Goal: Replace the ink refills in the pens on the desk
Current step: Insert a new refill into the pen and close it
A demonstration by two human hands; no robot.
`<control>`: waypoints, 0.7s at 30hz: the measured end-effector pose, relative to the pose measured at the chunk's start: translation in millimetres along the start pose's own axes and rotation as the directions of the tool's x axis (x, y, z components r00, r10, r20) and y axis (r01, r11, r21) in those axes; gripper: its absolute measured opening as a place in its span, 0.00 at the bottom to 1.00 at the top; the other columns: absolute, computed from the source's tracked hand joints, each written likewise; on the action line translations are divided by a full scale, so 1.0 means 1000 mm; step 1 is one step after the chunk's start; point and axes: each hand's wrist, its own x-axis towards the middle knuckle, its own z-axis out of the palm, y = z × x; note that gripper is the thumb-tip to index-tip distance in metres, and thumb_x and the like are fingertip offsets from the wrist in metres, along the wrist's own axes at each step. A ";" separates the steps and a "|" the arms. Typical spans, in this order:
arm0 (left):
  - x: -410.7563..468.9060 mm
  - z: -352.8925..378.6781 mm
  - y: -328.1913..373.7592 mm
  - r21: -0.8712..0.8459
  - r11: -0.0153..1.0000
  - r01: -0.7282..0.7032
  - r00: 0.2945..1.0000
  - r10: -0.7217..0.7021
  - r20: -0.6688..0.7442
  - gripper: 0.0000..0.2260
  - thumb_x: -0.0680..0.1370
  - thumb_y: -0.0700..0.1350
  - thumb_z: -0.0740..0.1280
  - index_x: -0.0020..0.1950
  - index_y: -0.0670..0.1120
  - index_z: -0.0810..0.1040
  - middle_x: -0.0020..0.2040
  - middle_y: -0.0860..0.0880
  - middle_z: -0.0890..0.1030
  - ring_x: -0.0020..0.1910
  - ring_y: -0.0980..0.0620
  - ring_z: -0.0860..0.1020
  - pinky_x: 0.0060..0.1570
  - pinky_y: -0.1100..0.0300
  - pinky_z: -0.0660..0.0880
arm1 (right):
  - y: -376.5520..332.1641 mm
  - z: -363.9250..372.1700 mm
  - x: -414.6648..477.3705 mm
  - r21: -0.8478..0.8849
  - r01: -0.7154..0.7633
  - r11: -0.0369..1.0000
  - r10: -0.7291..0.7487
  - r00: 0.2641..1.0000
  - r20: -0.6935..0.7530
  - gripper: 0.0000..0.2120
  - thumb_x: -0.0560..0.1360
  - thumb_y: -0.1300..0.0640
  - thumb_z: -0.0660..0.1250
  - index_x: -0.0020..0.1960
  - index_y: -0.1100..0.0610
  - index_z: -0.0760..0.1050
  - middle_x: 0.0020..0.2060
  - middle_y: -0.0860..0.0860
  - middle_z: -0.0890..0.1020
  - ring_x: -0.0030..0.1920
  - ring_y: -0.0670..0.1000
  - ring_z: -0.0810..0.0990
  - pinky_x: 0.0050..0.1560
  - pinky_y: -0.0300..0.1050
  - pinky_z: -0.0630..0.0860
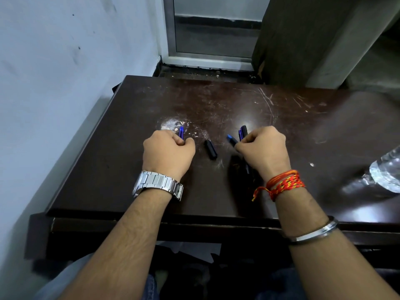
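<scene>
Both hands fisted on the desk [281, 131]: left hand [167, 152] around a blue pen [181, 132], right hand [263, 148] around several pens [242, 134].

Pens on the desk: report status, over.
Left hand closed on a blue pen. Right hand gripping several pens. One dark pen piece loose on desk between hands. Nothing blocking.

Blue pens [242, 132] in closed fists, dark pen piece [211, 149] loose on desk [121, 161].

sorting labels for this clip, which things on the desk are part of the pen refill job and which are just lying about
Part of the job:
- blue pen in the left hand
- pens in the right hand
- dark pen piece lying between the hands

Lying about:
- plastic bottle at the desk's right edge
</scene>
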 end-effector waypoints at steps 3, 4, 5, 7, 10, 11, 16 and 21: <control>-0.003 0.000 0.003 -0.049 0.999 0.001 1.000 -0.002 -0.011 0.10 0.69 0.51 0.71 0.29 0.49 0.79 0.27 0.53 0.79 0.31 0.56 0.79 0.30 0.68 0.69 | 0.000 0.001 0.001 -0.027 -0.013 1.000 0.014 1.000 0.016 0.03 0.68 0.60 0.72 0.40 0.59 0.84 0.43 0.59 0.84 0.47 0.56 0.82 0.46 0.45 0.79; -0.004 0.000 0.004 -0.053 0.999 0.000 1.000 -0.001 -0.009 0.11 0.69 0.51 0.71 0.29 0.50 0.78 0.26 0.54 0.78 0.29 0.59 0.77 0.27 0.69 0.66 | 0.000 0.001 0.001 -0.036 -0.020 0.999 0.021 1.000 0.019 0.04 0.69 0.59 0.72 0.41 0.59 0.84 0.44 0.60 0.83 0.48 0.57 0.82 0.48 0.46 0.80; -0.005 0.001 0.005 -0.053 0.999 -0.001 1.000 0.001 -0.007 0.11 0.70 0.51 0.71 0.28 0.50 0.78 0.26 0.55 0.77 0.28 0.61 0.75 0.25 0.72 0.63 | 0.000 0.002 0.002 -0.039 -0.025 0.999 0.026 0.999 0.025 0.03 0.69 0.59 0.72 0.41 0.58 0.84 0.45 0.60 0.83 0.48 0.57 0.82 0.48 0.47 0.81; -0.006 0.001 0.005 -0.046 0.999 -0.007 1.000 0.006 -0.009 0.12 0.69 0.51 0.71 0.27 0.50 0.77 0.24 0.56 0.76 0.26 0.62 0.73 0.23 0.75 0.59 | 0.000 0.002 0.001 -0.031 -0.028 0.999 0.029 0.999 0.030 0.03 0.69 0.59 0.72 0.42 0.57 0.84 0.46 0.59 0.83 0.47 0.56 0.83 0.47 0.46 0.80; -0.005 0.000 0.005 -0.045 0.999 -0.013 1.000 0.013 -0.006 0.12 0.69 0.50 0.71 0.27 0.50 0.77 0.24 0.56 0.76 0.25 0.63 0.73 0.21 0.76 0.60 | 0.000 0.003 0.002 -0.061 -0.029 0.998 0.030 0.999 0.021 0.07 0.70 0.58 0.70 0.46 0.58 0.84 0.46 0.59 0.83 0.47 0.57 0.83 0.49 0.48 0.82; -0.005 0.000 0.004 -0.045 0.999 -0.015 1.000 0.015 -0.004 0.12 0.69 0.50 0.71 0.27 0.50 0.77 0.24 0.56 0.76 0.25 0.62 0.73 0.22 0.76 0.60 | 0.001 0.003 0.002 -0.077 -0.034 0.996 0.036 0.999 0.022 0.09 0.70 0.57 0.70 0.47 0.59 0.83 0.47 0.60 0.83 0.48 0.58 0.82 0.49 0.49 0.81; -0.004 0.001 0.004 -0.057 0.998 -0.014 1.000 0.014 0.001 0.10 0.70 0.50 0.71 0.30 0.49 0.80 0.26 0.55 0.78 0.27 0.61 0.74 0.25 0.73 0.62 | 0.000 0.004 0.002 -0.091 -0.054 0.994 0.059 0.997 0.056 0.08 0.67 0.57 0.71 0.44 0.59 0.83 0.44 0.59 0.82 0.43 0.56 0.81 0.41 0.43 0.77; -0.003 0.001 0.003 -0.059 0.998 -0.012 1.000 0.012 0.011 0.10 0.70 0.50 0.71 0.31 0.48 0.81 0.27 0.54 0.78 0.28 0.61 0.75 0.26 0.72 0.63 | 0.003 0.003 0.004 -0.113 -0.077 0.991 0.083 0.995 0.056 0.11 0.67 0.56 0.73 0.47 0.60 0.82 0.45 0.59 0.82 0.41 0.55 0.78 0.38 0.41 0.71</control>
